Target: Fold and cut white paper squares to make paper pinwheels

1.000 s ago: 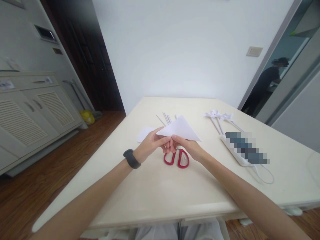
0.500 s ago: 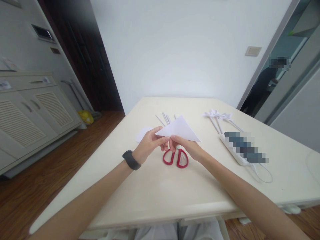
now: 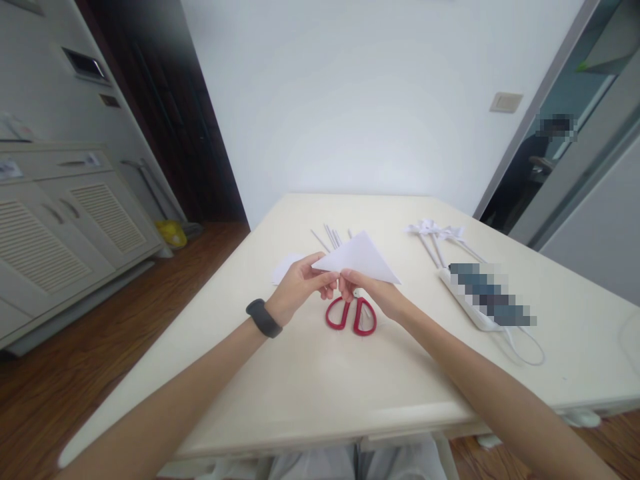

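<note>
Between my hands is a white sheet of paper (image 3: pixel 361 257) folded into a triangle, its peak pointing away from me. My left hand (image 3: pixel 303 281) pinches its left part along the near edge, thumb on top. At the middle of that same edge, my right hand (image 3: pixel 367 285) grips the paper between thumb and fingers, close to the left thumb. Red-handled scissors (image 3: pixel 357 316) lie on the table just below my hands, their blades mostly hidden. More white paper (image 3: pixel 286 265) lies left of my left hand, partly covered by it. Thin white paper sticks (image 3: pixel 332 235) rest behind the triangle.
Several white paper pinwheel-like shapes on sticks (image 3: pixel 434 230) lie at the right rear of the cream table (image 3: pixel 300 380). Nearer is a white box-like object (image 3: pixel 465 303) with a blurred top and a cable (image 3: pixel 531 360). A person (image 3: pixel 525 167) is beyond the doorway at right.
Almost nothing differs. Both hands keep their hold on the folded paper in the same place, and the triangle has barely shifted. The person in the doorway moved slightly.
</note>
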Demonstrator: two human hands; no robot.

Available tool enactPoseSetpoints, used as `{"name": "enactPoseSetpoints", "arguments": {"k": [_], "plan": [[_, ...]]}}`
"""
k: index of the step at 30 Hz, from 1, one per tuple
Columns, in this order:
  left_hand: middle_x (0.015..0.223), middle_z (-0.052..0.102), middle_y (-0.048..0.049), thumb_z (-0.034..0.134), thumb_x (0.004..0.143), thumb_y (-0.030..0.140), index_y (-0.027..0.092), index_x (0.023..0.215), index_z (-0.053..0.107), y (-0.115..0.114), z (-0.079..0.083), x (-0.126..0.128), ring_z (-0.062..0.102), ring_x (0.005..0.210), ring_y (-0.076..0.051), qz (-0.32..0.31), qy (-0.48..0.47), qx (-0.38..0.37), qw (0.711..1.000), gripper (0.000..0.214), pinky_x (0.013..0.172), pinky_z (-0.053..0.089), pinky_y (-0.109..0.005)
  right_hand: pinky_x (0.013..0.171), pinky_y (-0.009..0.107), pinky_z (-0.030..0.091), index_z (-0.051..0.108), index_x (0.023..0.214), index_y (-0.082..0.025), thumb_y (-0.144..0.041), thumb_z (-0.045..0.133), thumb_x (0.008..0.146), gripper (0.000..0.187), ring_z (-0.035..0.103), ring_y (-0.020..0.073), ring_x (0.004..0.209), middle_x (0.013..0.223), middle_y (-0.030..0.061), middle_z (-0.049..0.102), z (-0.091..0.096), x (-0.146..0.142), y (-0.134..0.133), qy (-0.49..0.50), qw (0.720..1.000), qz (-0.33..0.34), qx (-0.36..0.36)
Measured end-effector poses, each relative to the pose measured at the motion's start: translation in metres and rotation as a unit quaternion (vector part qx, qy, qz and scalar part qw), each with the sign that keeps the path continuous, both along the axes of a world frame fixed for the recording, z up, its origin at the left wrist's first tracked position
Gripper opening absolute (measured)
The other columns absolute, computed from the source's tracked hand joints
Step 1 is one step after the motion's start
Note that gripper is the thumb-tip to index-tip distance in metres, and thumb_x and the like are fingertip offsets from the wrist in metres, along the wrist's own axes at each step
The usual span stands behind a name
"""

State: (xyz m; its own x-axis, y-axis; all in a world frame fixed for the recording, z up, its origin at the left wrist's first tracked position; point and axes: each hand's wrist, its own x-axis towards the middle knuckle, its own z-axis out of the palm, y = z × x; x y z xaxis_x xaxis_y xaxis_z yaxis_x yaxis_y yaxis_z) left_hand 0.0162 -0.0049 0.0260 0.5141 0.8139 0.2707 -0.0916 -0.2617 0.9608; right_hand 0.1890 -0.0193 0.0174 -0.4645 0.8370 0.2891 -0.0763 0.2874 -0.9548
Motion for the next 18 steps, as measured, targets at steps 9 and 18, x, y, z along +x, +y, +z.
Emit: {"name": "enactPoseSetpoints", "arguments": {"k": [9, 18], "plan": [[0.065, 0.059, -0.0001, 0.064, 0.073, 0.030, 0.015, 0.082, 0.059, 0.0019, 0.0023, 0.0000, 0.055, 0.057, -0.012, 0.049, 0.010, 0.020, 0.999, 0.018, 0.051, 0.040, -0.023, 0.063, 0.026, 0.042, 0.057, 0.065, -0.015, -0.030, 0.043, 0.085, 0.028, 0.049, 0.0118, 0.058, 0.063, 0.0010, 0.053, -0.0012, 0.0012, 0.0025, -0.013, 0.999, -0.030, -0.020], [0.059, 0.058, 0.0009, 0.065, 0.072, 0.028, 0.014, 0.081, 0.061, 0.0017, 0.0009, 0.0011, 0.053, 0.054, -0.011, 0.074, 0.012, 0.014, 0.997, 0.017, 0.051, 0.040, -0.023, 0.064, 0.026, 0.042, 0.056, 0.067, -0.016, -0.030, 0.042, 0.086, 0.028, 0.049, 0.0118, 0.059, 0.064, 0.0007, 0.052, -0.0005, 0.0021, 0.0014, -0.044, 0.998, -0.035, 0.003]]}}
